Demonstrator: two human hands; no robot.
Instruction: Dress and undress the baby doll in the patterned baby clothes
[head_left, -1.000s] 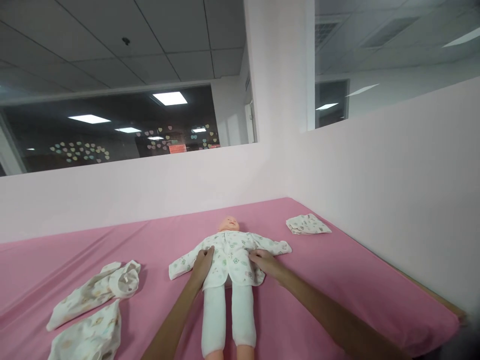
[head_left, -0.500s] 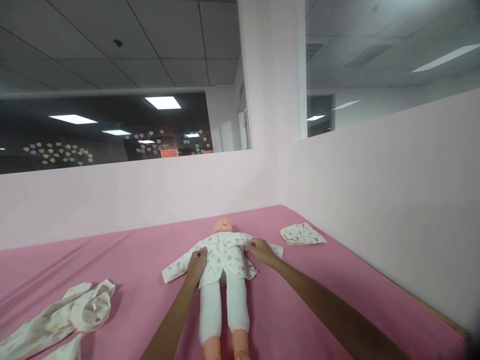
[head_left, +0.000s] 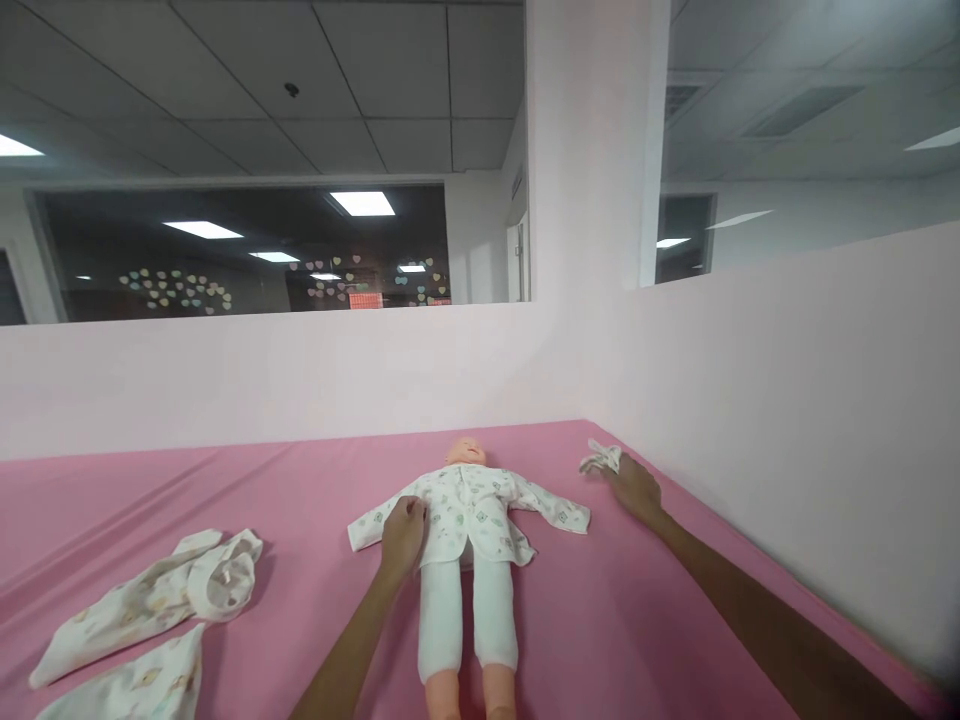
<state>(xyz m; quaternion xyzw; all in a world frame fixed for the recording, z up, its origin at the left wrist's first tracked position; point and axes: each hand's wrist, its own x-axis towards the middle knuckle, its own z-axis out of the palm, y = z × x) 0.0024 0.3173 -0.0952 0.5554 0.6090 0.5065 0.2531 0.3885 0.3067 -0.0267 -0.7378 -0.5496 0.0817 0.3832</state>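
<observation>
A baby doll (head_left: pixel 466 452) lies on its back on a pink sheet, dressed in a white printed baby jacket (head_left: pixel 465 515) and white leggings (head_left: pixel 440 620). Both sleeves are spread outward. My left hand (head_left: pixel 403 535) is closed at the jacket's side, just below the armpit on the left; its fingertips are partly hidden. Off to the right, away from the doll, my right hand (head_left: pixel 636 488) grips a white printed cloth garment (head_left: pixel 602 458), which is bunched up and partly covered by the fingers.
More white printed baby clothes (head_left: pixel 135 610) lie at the left front of the pink-covered bed (head_left: pixel 300 520). A low white wall (head_left: pixel 300 385) with windows above runs along the back, and another wall (head_left: pixel 810 400) borders the right side.
My right hand has left the jacket's right side and moved right to the folded cloth garment, which it now grips. My left hand stays at the jacket. The view has turned slightly left.
</observation>
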